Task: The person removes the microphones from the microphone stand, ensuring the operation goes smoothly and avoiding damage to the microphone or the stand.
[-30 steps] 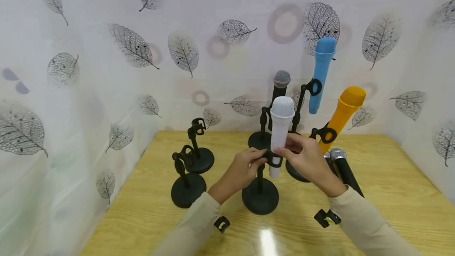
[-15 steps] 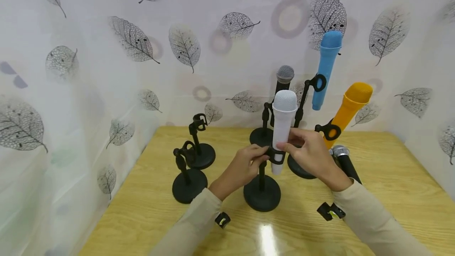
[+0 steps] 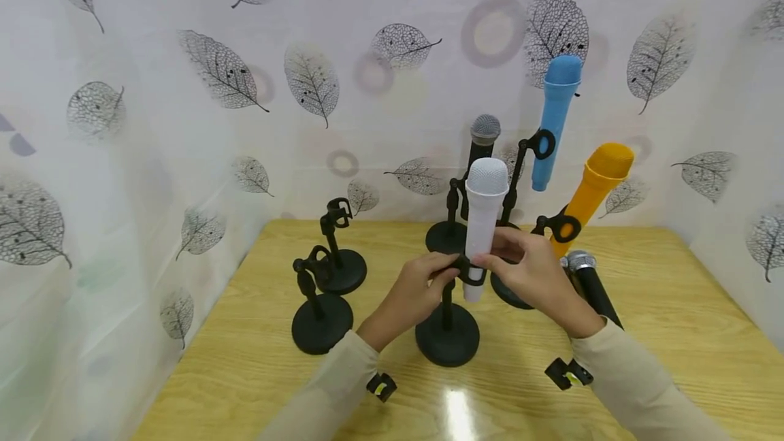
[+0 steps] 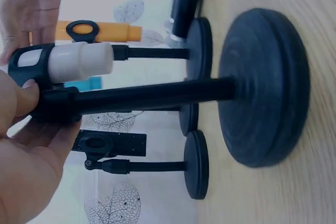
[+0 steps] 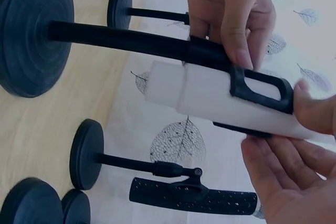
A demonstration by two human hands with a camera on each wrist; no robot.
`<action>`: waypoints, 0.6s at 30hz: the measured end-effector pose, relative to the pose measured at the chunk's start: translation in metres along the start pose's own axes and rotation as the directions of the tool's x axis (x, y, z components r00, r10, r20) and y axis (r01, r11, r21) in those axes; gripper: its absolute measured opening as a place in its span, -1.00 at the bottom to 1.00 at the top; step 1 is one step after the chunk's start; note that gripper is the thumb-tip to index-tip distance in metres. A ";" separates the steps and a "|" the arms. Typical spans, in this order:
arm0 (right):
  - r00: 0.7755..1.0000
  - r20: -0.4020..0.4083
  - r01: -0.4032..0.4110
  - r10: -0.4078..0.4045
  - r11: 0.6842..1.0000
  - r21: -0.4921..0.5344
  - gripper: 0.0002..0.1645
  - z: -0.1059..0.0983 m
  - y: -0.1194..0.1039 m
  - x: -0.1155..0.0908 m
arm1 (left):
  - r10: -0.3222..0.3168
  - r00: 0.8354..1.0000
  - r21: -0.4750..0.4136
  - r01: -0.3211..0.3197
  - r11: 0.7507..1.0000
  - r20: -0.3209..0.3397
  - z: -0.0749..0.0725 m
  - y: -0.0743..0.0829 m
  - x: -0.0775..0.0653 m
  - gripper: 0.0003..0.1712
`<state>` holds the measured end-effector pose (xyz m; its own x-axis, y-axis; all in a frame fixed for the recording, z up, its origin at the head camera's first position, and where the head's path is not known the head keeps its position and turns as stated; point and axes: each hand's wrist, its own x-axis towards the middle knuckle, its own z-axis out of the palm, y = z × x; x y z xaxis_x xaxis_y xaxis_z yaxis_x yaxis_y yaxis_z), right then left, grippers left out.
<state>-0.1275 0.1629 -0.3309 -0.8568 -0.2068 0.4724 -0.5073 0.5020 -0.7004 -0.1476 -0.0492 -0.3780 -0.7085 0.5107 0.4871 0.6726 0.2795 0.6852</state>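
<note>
A white microphone point(image 3: 484, 213) stands nearly upright through the ring clip of a black desk stand point(image 3: 448, 335). My left hand point(image 3: 412, 297) pinches the stand's neck just beside the clip, thumb and fingers on either side. My right hand point(image 3: 534, 274) grips the microphone's lower body from the right, its thumb at the clip's upper edge. In the right wrist view the clip point(image 5: 262, 90) wraps round the white handle, and the handle's tail end pokes out below it. The left wrist view shows the stand's round base point(image 4: 262, 87) flat on the table.
Behind are stands holding a black microphone point(image 3: 480, 148), a blue microphone point(image 3: 554, 121) and an orange microphone point(image 3: 591, 189). Two stands with bare clips, one a rear stand point(image 3: 337, 257), are at left. A black microphone point(image 3: 594, 288) lies right, on the wooden table point(image 3: 686, 332).
Both hands keep their hold on the stand and the white microphone. The head view shifts slightly; the microphone's place in the clip looks much the same.
</note>
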 end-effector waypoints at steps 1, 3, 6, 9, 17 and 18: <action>1.000 -0.014 0.007 -0.007 1.000 0.001 -0.62 0.001 0.000 0.000 | 0.017 1.000 0.017 -0.017 1.000 -0.007 0.000 0.000 0.000 -0.65; 0.999 -0.039 0.023 -0.023 1.000 0.000 -0.63 0.003 0.000 0.000 | 0.043 0.999 0.042 -0.043 0.998 -0.011 0.000 0.000 0.000 -0.66; 0.997 -0.060 0.051 -0.052 0.999 -0.019 -0.67 0.004 -0.002 0.002 | 0.063 0.998 0.053 -0.062 0.997 -0.009 -0.001 -0.001 0.001 -0.66; 0.995 -0.062 0.073 -0.074 0.997 -0.028 -0.70 0.001 -0.005 0.004 | 0.080 0.997 0.052 -0.080 0.995 -0.010 0.000 -0.002 0.000 -0.67; 1.000 -0.008 0.027 -0.028 0.998 -0.059 -0.69 -0.008 -0.011 0.008 | 0.053 0.999 0.041 -0.053 0.998 0.005 -0.001 -0.002 -0.001 -0.66; 1.000 0.006 0.012 -0.011 0.999 -0.053 -0.67 -0.009 -0.012 0.007 | 0.035 0.999 0.031 -0.035 0.999 0.006 -0.002 -0.002 -0.001 -0.65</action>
<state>-0.1271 0.1631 -0.3146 -0.8514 -0.2174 0.4773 -0.5118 0.5435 -0.6654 -0.1481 -0.0519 -0.3789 -0.6833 0.5251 0.5073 0.7033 0.2865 0.6506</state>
